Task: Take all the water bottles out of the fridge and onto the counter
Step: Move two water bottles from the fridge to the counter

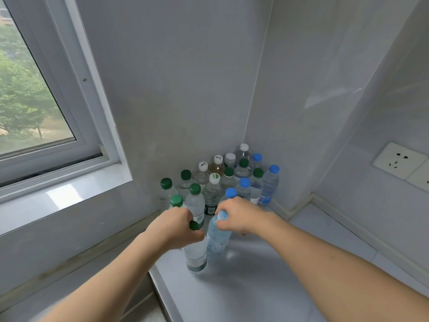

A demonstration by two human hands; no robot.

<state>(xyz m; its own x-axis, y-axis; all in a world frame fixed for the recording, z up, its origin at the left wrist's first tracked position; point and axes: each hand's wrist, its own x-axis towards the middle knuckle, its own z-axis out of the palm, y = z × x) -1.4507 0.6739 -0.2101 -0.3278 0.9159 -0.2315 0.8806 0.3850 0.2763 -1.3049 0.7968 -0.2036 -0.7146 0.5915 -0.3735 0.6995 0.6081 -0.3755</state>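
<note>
Centre frame: left hand [173, 225] grips green-capped bottle [195, 254], right hand [236, 217] pinches blue-capped bottle [217, 238]; set both upright on counter [255, 287] before letting go.

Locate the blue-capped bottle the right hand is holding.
Head view, centre frame: the blue-capped bottle stands on the counter at the front of the bottle cluster, gripped at the neck by the right hand, right beside the green-capped bottle in the left hand.
</note>
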